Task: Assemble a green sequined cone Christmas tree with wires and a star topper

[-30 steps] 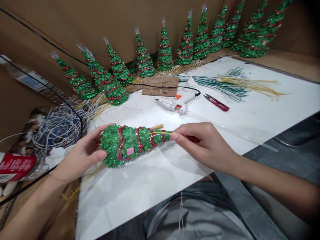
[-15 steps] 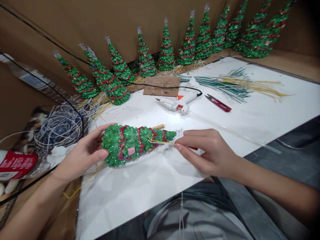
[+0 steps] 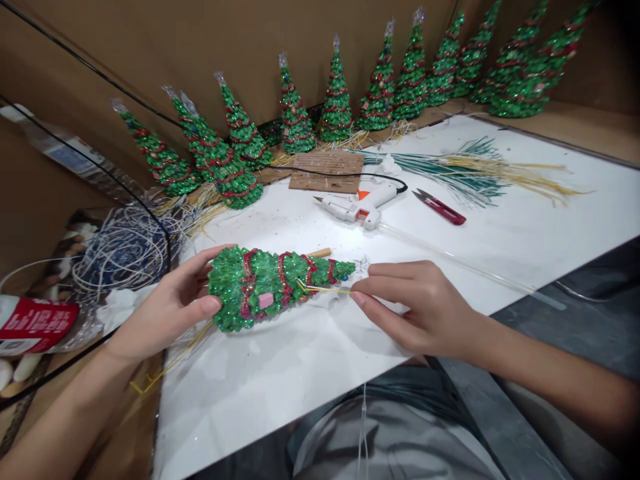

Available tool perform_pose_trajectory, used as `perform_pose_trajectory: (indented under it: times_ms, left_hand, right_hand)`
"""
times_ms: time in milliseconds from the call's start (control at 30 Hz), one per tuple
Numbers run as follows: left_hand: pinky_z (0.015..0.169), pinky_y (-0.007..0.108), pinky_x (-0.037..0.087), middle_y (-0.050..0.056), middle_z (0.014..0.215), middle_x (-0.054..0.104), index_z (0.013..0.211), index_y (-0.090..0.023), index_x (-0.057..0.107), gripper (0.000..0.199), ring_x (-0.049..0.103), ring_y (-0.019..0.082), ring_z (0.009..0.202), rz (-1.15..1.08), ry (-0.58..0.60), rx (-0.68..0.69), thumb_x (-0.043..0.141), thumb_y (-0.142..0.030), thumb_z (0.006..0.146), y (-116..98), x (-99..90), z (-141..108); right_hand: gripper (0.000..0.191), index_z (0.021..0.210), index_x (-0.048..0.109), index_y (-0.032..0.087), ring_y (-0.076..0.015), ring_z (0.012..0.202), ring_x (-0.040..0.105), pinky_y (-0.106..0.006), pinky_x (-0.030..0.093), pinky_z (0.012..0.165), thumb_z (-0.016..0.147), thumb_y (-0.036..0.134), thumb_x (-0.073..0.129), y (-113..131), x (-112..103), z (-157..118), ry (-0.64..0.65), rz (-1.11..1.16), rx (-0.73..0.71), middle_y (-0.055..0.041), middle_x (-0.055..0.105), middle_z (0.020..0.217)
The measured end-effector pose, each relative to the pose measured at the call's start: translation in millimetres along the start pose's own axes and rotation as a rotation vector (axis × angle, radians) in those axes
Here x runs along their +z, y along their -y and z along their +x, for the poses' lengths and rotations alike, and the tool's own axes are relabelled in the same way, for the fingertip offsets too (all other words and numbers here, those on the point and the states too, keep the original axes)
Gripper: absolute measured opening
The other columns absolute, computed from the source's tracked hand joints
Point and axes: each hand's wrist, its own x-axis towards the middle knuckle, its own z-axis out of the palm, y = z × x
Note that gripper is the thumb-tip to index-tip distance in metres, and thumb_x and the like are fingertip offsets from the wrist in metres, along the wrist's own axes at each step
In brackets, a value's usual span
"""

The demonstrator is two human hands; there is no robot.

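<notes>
Above a white surface, a person's left hand grips the base of a glittering green tree, its thumb on the near edge and its other fingers partly hidden behind. The tree lies sideways, its clear star just beside the right hand, whose thumb and forefinger pinch a yellow-and-white wire. The wire's bent end overlaps the tree; whether they touch cannot be told. Beyond, a white glue gun lies near a piece of cardboard and red-handled snips, with green and yellow strands fanned behind. Finished-looking trees line the brown wall. At left sits a tangle of wires near a red-labelled bottle.
</notes>
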Motion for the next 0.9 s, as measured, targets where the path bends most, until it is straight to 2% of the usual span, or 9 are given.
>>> perform_pose_trajectory:
  times_ms: [233,400,567,667,767,900]
  left_hand:
    - [0.082,0.018,0.055,0.004,0.131,0.062,0.135,-0.032,0.053,0.059,0.067,0.019,0.104,-0.002,0.008,-0.004,0.073,-0.044,0.080,2.1,-0.8,0.2]
    - [0.081,0.019,0.056,0.006,0.126,0.064,0.136,-0.032,0.051,0.064,0.067,0.020,0.102,-0.003,0.018,-0.026,0.073,-0.046,0.078,1.4,-0.4,0.7]
    - [0.086,0.020,0.053,0.006,0.126,0.064,0.134,-0.030,0.054,0.065,0.065,0.021,0.105,-0.005,-0.018,-0.068,0.078,-0.042,0.075,1.4,-0.9,-1.4]
    - [0.086,0.020,0.051,0.005,0.128,0.059,0.132,-0.031,0.053,0.067,0.061,0.021,0.108,-0.013,-0.048,-0.095,0.080,-0.038,0.071,2.2,-1.4,-2.1]
    - [0.082,0.018,0.049,0.001,0.116,0.056,0.117,-0.031,0.057,0.059,0.058,0.016,0.101,-0.026,-0.148,-0.070,0.085,-0.031,0.065,1.0,-1.2,-1.9]
    - [0.077,0.016,0.041,-0.003,0.086,0.055,0.080,-0.023,0.062,0.026,0.051,0.011,0.085,0.117,-0.241,0.052,0.083,-0.023,0.065,-7.2,1.8,-2.9]
  right_hand:
    - [0.018,0.081,0.066,0.014,-0.0103,0.059,0.052,-0.023,0.037,0.056,0.090,0.017,0.051,-1.1,-0.2,2.0,-0.059,0.086,0.138,-0.0025,0.062,0.067]
    - [0.019,0.082,0.067,0.015,-0.0108,0.061,0.054,-0.023,0.038,0.057,0.091,0.018,0.049,-1.3,1.2,2.3,-0.039,0.069,0.133,-0.0039,0.065,0.071]
    - [0.020,0.082,0.067,0.014,-0.0105,0.058,0.053,-0.023,0.036,0.054,0.091,0.018,0.050,-0.3,5.6,7.1,-0.020,0.002,0.112,-0.0042,0.065,0.070]
    - [0.016,0.090,0.066,0.015,-0.0100,0.058,0.055,-0.022,0.037,0.055,0.090,0.017,0.050,0.5,7.0,11.1,-0.013,-0.048,0.120,-0.0039,0.068,0.075]
    - [0.012,0.095,0.061,0.015,-0.0086,0.050,0.051,-0.022,0.034,0.051,0.089,0.018,0.051,0.5,6.1,15.8,-0.018,-0.110,0.146,-0.0008,0.065,0.070]
    - [0.009,0.083,0.059,0.015,-0.0093,0.052,0.053,-0.022,0.033,0.051,0.088,0.017,0.051,1.8,2.7,21.9,-0.015,-0.181,0.114,-0.0004,0.063,0.066]
